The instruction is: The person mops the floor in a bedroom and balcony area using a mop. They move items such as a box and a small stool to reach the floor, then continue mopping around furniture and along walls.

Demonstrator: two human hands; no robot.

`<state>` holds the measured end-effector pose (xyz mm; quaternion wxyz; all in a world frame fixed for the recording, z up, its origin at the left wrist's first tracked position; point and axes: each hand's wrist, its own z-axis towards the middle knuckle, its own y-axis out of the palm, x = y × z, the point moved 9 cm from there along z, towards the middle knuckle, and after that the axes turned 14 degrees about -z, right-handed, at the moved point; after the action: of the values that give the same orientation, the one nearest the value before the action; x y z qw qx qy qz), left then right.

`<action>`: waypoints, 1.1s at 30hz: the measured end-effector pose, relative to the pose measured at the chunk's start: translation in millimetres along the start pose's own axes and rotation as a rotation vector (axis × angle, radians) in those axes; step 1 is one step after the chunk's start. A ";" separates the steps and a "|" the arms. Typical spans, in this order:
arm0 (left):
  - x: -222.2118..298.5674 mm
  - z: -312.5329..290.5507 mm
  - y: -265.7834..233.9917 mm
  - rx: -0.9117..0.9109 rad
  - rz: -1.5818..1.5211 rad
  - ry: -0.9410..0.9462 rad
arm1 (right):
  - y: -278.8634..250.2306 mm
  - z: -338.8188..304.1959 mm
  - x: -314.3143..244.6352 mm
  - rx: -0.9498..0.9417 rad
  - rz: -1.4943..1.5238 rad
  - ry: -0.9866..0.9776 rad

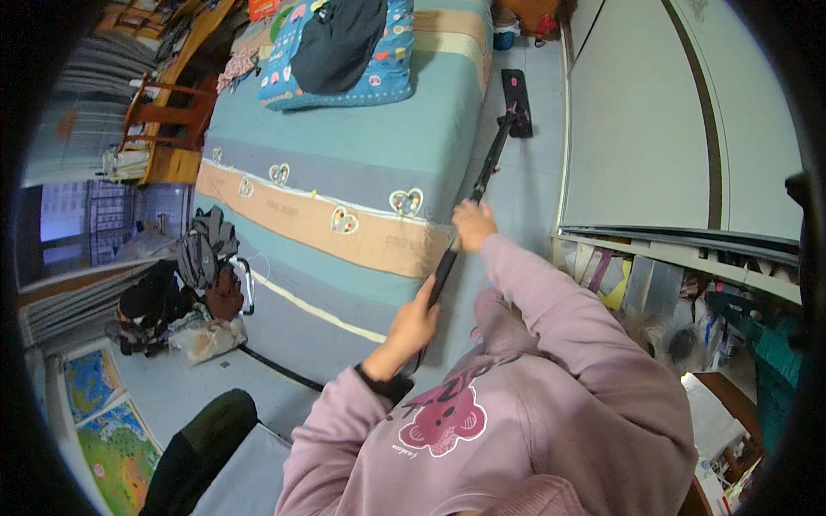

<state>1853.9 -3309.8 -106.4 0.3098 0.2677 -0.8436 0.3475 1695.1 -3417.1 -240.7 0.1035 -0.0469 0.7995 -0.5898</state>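
Both my hands grip the long dark pole of a flat mop (489, 163). My left hand (411, 331) is wrapped round the black handle near its lower end, close to the bed's corner. Farther up the pole, my right hand (474, 225) closes round the shaft. The mop's black flat head (518, 103) lies on the light floor in the narrow aisle between the bed (344, 163) and the white sliding doors. A dark band circles my left wrist, and pink sleeves cover both forearms.
White sliding doors (680, 112) line the right side, above a low shelf of mixed items (645, 288). On the bed lies a blue patterned pillow (400, 64) under dark cloth. Bags (206, 249) crowd the left floor, near a wooden chair (168, 114). A dark-covered chair back (206, 439) stands near left.
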 end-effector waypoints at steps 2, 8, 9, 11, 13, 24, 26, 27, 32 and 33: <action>-21.4 -77.9 -20.3 -0.008 -0.088 0.026 | 16.2 -31.1 -79.9 -0.172 0.024 -0.251; -34.3 -288.3 -127.7 -0.079 0.173 -0.326 | -14.6 -124.6 -288.0 -0.192 0.469 -0.916; -29.6 -305.8 -149.4 -0.048 0.223 -0.397 | -14.7 -120.7 -302.2 -0.210 0.451 -0.895; -16.6 -325.7 -177.4 0.014 0.311 -0.442 | -14.6 -117.8 -319.0 -0.200 0.416 -0.878; -7.1 -321.8 -189.8 0.080 0.307 -0.345 | -14.2 -113.4 -318.1 -0.173 0.483 -0.842; -48.5 -201.5 -16.5 0.131 0.270 -0.161 | 83.9 -101.9 -92.7 -0.184 -0.123 -0.296; -32.4 -197.5 14.3 0.200 0.232 -0.035 | 89.4 -112.8 -65.5 -0.083 -0.090 -0.160; -33.2 -203.6 25.5 0.201 0.236 -0.059 | 92.9 -123.1 -57.8 -0.075 -0.076 -0.127; -35.6 -299.9 42.9 0.300 0.304 -0.165 | 94.7 -187.5 -117.6 -0.097 -0.043 -0.233; -34.2 -327.8 39.4 0.336 0.319 -0.186 | 87.4 -204.9 -141.6 -0.057 -0.004 -0.274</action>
<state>1960.7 -3030.9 38.4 0.1235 0.2098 -0.8304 0.5012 1791.9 -3171.8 -250.4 0.2095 -0.1314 0.7941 -0.5552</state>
